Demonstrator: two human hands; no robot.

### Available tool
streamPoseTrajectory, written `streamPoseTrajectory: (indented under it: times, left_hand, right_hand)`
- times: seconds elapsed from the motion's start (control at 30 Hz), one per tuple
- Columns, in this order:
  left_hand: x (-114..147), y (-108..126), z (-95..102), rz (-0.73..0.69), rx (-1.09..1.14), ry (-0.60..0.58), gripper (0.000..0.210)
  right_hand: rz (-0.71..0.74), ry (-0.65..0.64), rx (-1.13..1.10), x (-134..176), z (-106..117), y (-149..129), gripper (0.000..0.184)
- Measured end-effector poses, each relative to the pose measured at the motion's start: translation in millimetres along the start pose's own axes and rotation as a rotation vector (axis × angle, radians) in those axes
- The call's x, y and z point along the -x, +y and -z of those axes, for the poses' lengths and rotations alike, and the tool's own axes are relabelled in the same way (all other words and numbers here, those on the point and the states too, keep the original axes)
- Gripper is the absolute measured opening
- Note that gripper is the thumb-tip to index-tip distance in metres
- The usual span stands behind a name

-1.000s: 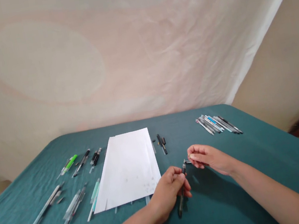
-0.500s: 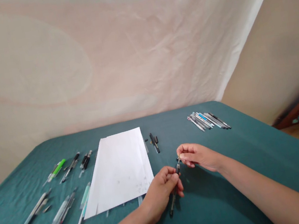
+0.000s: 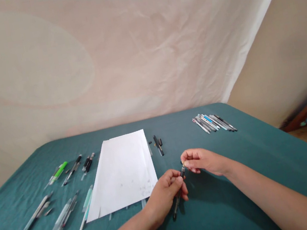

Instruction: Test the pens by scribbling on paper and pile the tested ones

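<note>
My left hand (image 3: pixel 168 189) is closed around the barrel of a dark, partly see-through pen (image 3: pixel 175 207). The pen slants, its dark end down toward me and its other end up to the right. At that upper end my right hand (image 3: pixel 198 159) pinches a small tip piece between thumb and fingers. The piece is mostly covered by the fingertips, and I cannot tell whether it is joined to the barrel. Both hands are held over the green cloth, just right of a stack of white paper (image 3: pixel 122 172).
Black pen parts (image 3: pixel 158 145) lie beyond my hands. A row of pens (image 3: pixel 213 122) rests at the back right. Left of the paper are several groups of pen parts, among them a green pen (image 3: pixel 59 172) and long clear tubes (image 3: pixel 27 228). Slim pieces poke out under the paper.
Hardly anything differs. My right fingers have shifted very slightly at the pen's upper end, and the view has moved a little. My left hand keeps its grip.
</note>
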State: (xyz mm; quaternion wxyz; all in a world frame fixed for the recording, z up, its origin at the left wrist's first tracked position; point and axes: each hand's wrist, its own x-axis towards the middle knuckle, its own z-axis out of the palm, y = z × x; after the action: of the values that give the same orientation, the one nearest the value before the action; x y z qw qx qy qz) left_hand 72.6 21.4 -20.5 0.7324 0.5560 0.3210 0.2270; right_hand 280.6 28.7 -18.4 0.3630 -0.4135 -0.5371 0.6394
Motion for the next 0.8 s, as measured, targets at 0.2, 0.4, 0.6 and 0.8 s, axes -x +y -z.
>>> streamPoseTrajectory:
  times: [0.2,0.4,0.6,0.8]
  left_hand:
    - [-0.1,0.3,-0.8,0.004,0.052,-0.015,0.027]
    - [-0.6,0.4,-0.9,0.011,0.137,-0.059,0.029]
    - [-0.3,-0.3,-0.2,0.015,0.144,-0.067,0.031]
    - [0.0,-1.5,0.3,0.018,0.209,-0.094,0.031]
  right_hand:
    - [-0.024,-0.016,0.007,1.8,-4.1,-2.9,0.029]
    - [-0.014,0.049,-0.006,0.1,-5.1,-0.6,0.031]
    - [-0.014,0.043,-0.032,-0.3,-7.0,0.9,0.028]
    - [0.014,0.042,-0.094,-1.6,-10.4,4.0,0.032]
